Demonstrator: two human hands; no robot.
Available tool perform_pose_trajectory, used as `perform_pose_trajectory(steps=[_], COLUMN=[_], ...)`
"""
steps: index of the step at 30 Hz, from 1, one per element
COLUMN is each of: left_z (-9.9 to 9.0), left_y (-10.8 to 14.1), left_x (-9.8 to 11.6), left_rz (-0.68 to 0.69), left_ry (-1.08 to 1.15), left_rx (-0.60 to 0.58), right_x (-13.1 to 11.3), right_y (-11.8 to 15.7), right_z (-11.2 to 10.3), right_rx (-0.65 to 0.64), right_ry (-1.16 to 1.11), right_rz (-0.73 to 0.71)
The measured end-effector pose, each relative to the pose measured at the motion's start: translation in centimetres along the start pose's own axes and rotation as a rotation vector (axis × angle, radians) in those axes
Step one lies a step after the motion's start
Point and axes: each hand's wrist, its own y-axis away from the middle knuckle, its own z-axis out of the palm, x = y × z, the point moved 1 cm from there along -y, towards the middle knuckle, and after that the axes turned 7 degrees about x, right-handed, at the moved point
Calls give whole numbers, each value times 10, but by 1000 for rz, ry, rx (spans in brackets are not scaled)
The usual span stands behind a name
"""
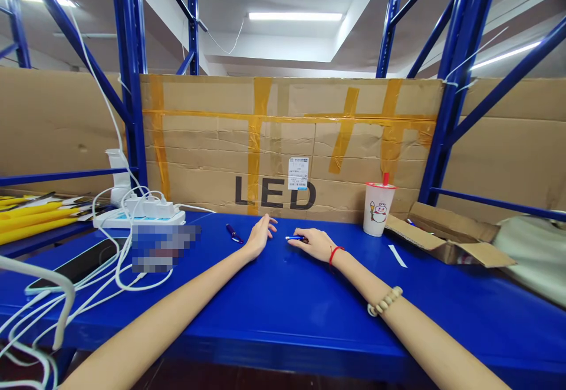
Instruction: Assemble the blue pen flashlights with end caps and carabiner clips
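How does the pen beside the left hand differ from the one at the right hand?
The left pen lies loose on the tabletop, while the right pen is in the right hand. The left pen slants and shows whole; the right pen points nearly sideways, partly hidden by that hand. Both look blue.

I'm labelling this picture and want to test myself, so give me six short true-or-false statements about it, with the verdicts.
1. The right hand holds a pen. True.
2. A second pen lies to the left of the left hand. True.
3. The left hand is touching the second pen. False: the two are apart.
4. The cup has a red straw. True.
5. The cup stands between the hands. False: it stands to the right of the right hand.
6. Both wrists are bare. False: a red bracelet circles the right one.
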Motion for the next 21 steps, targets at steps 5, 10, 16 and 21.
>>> perform_pose_trajectory(steps=[5, 10, 16, 21], left_z=[0, 0, 1, 1], left_y=[0, -1, 1, 1], left_x=[1, -2, -1, 0], left_rz=[-11, 16, 34, 40], left_ry=[-7, -20, -22, -13], left_rx=[-11, -19, -25, -45], right_x=[2, 3, 3, 1], right_y=[-1, -2, -2, -2], right_z=[2, 3, 3, 1], right_rx=[-17, -26, -21, -7], right_ry=[10, 0, -11, -24], right_rz=[-30, -44, -47, -45])
